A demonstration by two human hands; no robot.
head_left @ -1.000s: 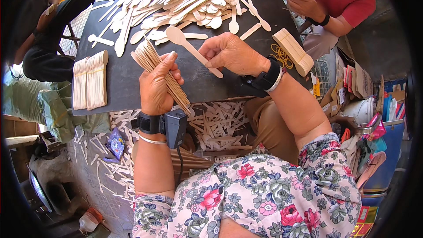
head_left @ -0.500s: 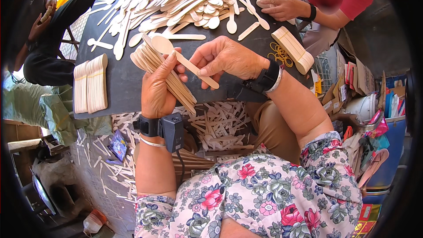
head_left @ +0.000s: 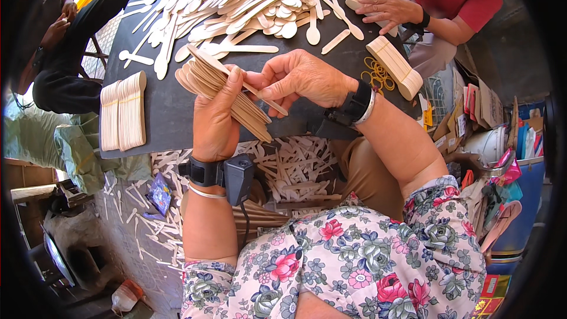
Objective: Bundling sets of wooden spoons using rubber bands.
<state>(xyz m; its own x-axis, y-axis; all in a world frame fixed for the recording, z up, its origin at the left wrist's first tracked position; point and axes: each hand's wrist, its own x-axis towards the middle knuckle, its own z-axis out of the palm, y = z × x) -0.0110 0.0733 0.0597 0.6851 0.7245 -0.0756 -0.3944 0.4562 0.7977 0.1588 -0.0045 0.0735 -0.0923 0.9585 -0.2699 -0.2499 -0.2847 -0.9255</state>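
My left hand (head_left: 217, 121) is wrapped round a fanned stack of wooden spoons (head_left: 251, 119), bowls toward the far left and handles toward me. Between the fingers of my right hand (head_left: 310, 80) is the handle of a single wooden spoon (head_left: 276, 107). That spoon is tilted nearly edge-on, lying along the top of the stack, where my left thumb touches it. Both hands are above the near part of the black table (head_left: 168, 103). A large heap of loose wooden spoons (head_left: 236, 3) covers the table's far side.
Banded spoon bundles stand at left (head_left: 123, 112) and right (head_left: 394, 68), the latter beside yellow rubber bands (head_left: 376, 75). A co-worker's hand (head_left: 387, 12) rests at the far right near a spoon; another person sits far left. Scattered spoons (head_left: 295, 168) lie below the table edge.
The single spoon has turned from face-up to nearly edge-on against the stack. My left hand has tipped slightly rightward. The co-worker's fingers at far right have spread and shifted.
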